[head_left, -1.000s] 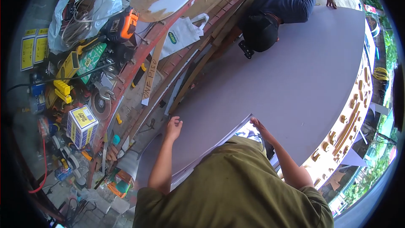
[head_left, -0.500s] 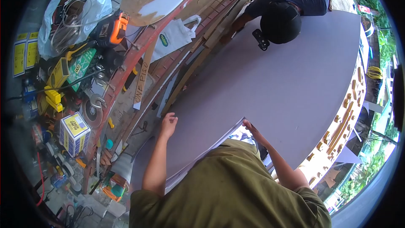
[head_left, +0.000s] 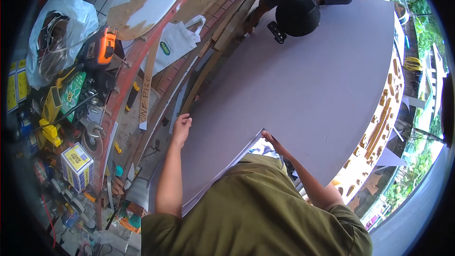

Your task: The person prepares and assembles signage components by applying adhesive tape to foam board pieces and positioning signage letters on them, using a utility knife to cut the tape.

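Observation:
A large flat grey sheet [head_left: 294, 80] spreads out in front of me, with a notch cut in its near edge. At the corner of that notch, my right hand [head_left: 270, 137] grips the sheet's edge, its fingers closed on it. My left hand [head_left: 182, 128] is raised at the sheet's left side with its fingers partly curled and apart, and nothing shows in it. Across the sheet, a co-worker in a black cap [head_left: 297, 14] leans over the far edge, one hand at the sheet's far left edge.
To the left are a red metal frame [head_left: 124, 80], a white bag [head_left: 173, 45], an orange tool [head_left: 107, 46], a blind rivet box [head_left: 77, 163] and a plastic bag of cables [head_left: 57, 42]. A perforated wooden strip [head_left: 374, 135] runs along the right edge.
The whole view has shifted, so the sheet and surroundings appear further left and higher. My right hand stays at the notch, and my left hand stays raised near the left edge.

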`<state>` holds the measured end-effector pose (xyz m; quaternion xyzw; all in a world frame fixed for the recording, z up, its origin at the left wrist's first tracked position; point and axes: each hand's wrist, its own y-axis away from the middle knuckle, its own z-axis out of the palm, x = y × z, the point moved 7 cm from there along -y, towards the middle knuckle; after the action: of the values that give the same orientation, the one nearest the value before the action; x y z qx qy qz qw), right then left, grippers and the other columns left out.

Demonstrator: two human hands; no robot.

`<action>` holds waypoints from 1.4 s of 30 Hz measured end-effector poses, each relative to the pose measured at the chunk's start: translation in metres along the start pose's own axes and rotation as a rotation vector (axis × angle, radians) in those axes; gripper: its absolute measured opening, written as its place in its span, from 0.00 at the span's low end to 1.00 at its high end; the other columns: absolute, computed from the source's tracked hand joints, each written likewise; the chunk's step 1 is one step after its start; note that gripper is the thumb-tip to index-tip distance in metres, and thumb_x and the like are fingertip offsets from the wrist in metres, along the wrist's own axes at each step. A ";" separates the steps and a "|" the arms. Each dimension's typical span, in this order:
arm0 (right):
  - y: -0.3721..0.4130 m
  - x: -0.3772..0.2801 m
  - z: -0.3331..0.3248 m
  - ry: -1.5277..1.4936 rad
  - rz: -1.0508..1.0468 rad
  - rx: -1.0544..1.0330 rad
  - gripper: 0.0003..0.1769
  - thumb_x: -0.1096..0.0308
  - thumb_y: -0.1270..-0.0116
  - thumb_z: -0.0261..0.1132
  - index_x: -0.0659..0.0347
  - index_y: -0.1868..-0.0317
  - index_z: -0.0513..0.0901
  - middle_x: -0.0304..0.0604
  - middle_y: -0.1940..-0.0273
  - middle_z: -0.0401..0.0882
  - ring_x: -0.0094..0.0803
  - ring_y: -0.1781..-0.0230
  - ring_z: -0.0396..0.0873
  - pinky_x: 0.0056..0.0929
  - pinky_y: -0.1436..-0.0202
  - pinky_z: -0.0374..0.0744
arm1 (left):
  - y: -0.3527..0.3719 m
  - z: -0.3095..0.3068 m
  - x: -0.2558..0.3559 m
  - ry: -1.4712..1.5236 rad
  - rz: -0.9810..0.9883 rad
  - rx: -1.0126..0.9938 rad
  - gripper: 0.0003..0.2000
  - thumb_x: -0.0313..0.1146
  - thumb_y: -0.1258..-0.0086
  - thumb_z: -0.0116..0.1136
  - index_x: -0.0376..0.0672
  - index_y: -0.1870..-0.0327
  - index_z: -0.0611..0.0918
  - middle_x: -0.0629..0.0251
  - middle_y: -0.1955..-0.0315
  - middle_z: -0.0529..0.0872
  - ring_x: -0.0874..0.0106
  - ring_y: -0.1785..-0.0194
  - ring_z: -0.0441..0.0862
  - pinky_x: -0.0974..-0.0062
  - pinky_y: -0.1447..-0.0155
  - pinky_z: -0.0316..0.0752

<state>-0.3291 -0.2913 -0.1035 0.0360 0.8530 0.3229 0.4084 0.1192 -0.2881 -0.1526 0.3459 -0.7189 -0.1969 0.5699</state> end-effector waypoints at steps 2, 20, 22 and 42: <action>0.003 -0.014 -0.003 0.001 0.060 -0.085 0.35 0.34 0.22 0.53 0.59 0.45 0.87 0.47 0.57 0.88 0.37 0.50 0.87 0.36 0.45 0.84 | 0.003 -0.002 -0.005 -0.014 -0.022 -0.011 0.17 0.35 0.22 0.60 0.39 0.37 0.80 0.63 0.55 0.87 0.74 0.55 0.83 0.74 0.48 0.78; 0.001 -0.017 -0.002 -0.292 0.229 -0.229 0.41 0.39 0.19 0.51 0.74 0.31 0.70 0.57 0.39 0.79 0.38 0.40 0.83 0.31 0.36 0.84 | 0.018 0.004 -0.016 -0.009 -0.095 -0.034 0.16 0.33 0.21 0.59 0.39 0.37 0.80 0.64 0.56 0.86 0.74 0.56 0.82 0.74 0.47 0.78; 0.003 -0.025 -0.003 -0.390 0.223 -0.179 0.40 0.37 0.21 0.53 0.70 0.33 0.74 0.55 0.42 0.82 0.37 0.42 0.85 0.32 0.38 0.84 | 0.018 0.003 -0.016 -0.004 -0.108 -0.040 0.16 0.34 0.21 0.59 0.39 0.37 0.80 0.64 0.55 0.86 0.74 0.55 0.82 0.74 0.46 0.78; 0.013 -0.099 -0.026 -0.973 0.363 -0.103 0.23 0.50 0.21 0.63 0.65 0.54 0.88 0.43 0.61 0.89 0.33 0.58 0.88 0.29 0.52 0.86 | 0.006 -0.002 -0.023 0.034 -0.163 -0.045 0.17 0.36 0.20 0.57 0.39 0.35 0.79 0.60 0.47 0.85 0.72 0.52 0.83 0.72 0.43 0.77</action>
<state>-0.2849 -0.3269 -0.0179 0.3091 0.5278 0.3759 0.6961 0.1216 -0.2671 -0.1637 0.3936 -0.6739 -0.2526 0.5719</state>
